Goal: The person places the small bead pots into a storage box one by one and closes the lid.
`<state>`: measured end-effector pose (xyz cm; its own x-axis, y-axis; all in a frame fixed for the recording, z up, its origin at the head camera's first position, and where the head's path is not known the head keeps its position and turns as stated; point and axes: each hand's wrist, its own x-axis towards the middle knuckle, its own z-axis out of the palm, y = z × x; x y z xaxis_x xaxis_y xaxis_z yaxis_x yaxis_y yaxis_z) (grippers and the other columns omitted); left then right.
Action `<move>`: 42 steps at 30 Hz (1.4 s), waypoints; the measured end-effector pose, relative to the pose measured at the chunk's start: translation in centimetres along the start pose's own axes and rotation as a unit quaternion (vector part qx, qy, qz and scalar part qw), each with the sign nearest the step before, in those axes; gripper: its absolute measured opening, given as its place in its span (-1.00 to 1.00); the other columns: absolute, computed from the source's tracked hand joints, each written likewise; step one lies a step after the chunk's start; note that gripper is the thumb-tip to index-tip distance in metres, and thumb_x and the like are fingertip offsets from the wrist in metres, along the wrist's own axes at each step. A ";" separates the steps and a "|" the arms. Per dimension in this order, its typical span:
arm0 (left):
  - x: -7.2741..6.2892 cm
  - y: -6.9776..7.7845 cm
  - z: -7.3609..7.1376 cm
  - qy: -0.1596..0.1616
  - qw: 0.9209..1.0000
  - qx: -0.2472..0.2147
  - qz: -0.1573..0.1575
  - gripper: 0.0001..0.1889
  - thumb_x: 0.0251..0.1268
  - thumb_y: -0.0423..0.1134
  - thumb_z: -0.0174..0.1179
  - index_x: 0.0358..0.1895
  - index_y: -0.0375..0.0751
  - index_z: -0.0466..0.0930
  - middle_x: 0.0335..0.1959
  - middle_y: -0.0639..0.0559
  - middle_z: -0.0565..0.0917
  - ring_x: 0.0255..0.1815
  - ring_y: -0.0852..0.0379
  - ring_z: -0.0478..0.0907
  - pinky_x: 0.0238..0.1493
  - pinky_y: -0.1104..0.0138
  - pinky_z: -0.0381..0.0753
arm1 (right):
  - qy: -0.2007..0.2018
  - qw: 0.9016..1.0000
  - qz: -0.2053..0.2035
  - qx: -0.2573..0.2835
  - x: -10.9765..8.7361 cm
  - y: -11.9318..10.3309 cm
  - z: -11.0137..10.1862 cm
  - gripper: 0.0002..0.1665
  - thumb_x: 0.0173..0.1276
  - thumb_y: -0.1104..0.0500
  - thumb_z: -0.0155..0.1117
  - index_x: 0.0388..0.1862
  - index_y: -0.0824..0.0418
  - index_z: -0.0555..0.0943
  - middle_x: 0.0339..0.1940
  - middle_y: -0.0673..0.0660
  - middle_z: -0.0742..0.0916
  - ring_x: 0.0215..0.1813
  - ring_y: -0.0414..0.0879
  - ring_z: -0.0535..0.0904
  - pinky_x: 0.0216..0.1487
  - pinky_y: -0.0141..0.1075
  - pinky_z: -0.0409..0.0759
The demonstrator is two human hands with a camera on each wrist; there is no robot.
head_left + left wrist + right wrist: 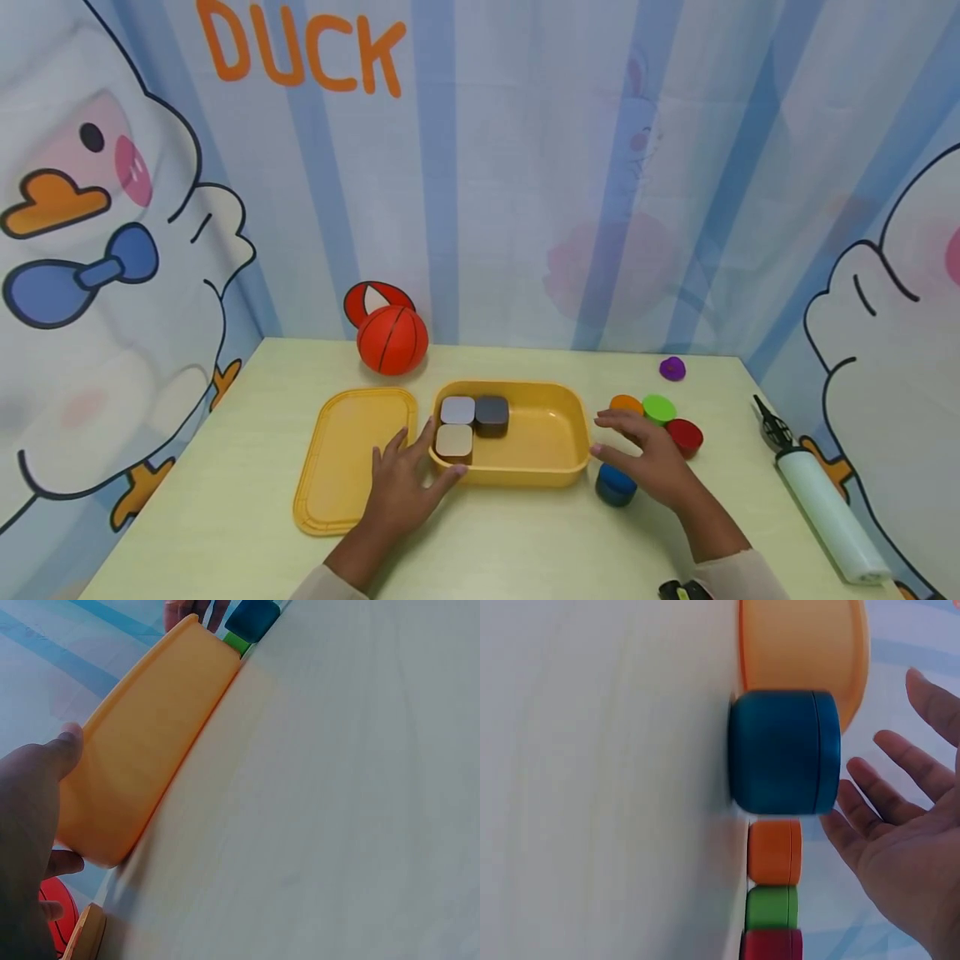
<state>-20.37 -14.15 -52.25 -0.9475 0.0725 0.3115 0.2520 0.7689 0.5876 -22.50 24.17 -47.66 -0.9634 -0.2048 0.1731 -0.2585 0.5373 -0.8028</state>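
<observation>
A yellow rectangular box (536,477) stands in mid-table, holding small rounded tubs at its left: a pale grey tub (457,409), a dark grey tub (492,415) and a cream-topped tub (454,442). My left hand (405,487) touches the box's near left corner, thumb at the front rim and fingers spread along the left end. Fingers loosely extended, my right hand (651,458) hovers above a blue tub (784,752), just right of the box, and holds nothing. Behind that hand are an orange tub (774,852), a green tub (771,907) and a red tub (771,945).
Left of the box lies a flat yellow lid (341,467). Farther back sits a red ball (393,340) with black lines, a red and white item (367,298) behind it. A small purple object (672,368) and a pale cylinder with a black tip (832,517) are at the right.
</observation>
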 end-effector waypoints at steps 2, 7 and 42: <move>0.0 0.0 0.0 0.001 1.000 0.000 0.000 -0.09 0.41 0.26 0.42 0.69 -0.09 0.37 0.45 -0.19 0.69 0.63 -0.50 0.37 0.50 -0.70 0.04 | -0.007 1.000 -0.001 0.004 -0.3 0.4 -0.4 -0.44 0.51 0.12 0.52 0.40 0.28 0.68 0.51 0.32 0.65 0.59 0.37 0.50 0.58 0.32 0.43; 0.0 0.0 0.1 -0.002 1.000 -0.001 -0.003 -0.09 0.40 0.27 0.42 0.70 -0.07 0.37 0.48 -0.16 0.67 0.64 -0.49 0.37 0.51 -0.69 0.04 | -0.037 0.999 -0.007 0.009 -1.1 1.5 -1.2 -0.38 0.46 0.15 0.56 0.43 0.30 0.65 0.51 0.33 0.65 0.55 0.38 0.52 0.56 0.28 0.45; 0.0 -0.2 0.1 -0.003 1.000 0.000 -0.001 -0.10 0.41 0.27 0.41 0.69 -0.07 0.38 0.51 -0.13 0.65 0.63 -0.49 0.38 0.50 -0.71 0.02 | -0.124 0.984 -0.019 0.123 -2.1 7.1 -2.0 -0.47 0.39 0.19 0.59 0.32 0.23 0.77 0.48 0.32 0.70 0.39 -0.54 0.54 0.39 -0.67 0.31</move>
<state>-20.50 -14.23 -52.46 -0.9492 0.0741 0.3059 0.2495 0.7696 0.5877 -22.46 30.08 -52.58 -0.8987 -0.4300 0.0862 -0.2395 0.3167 -0.9178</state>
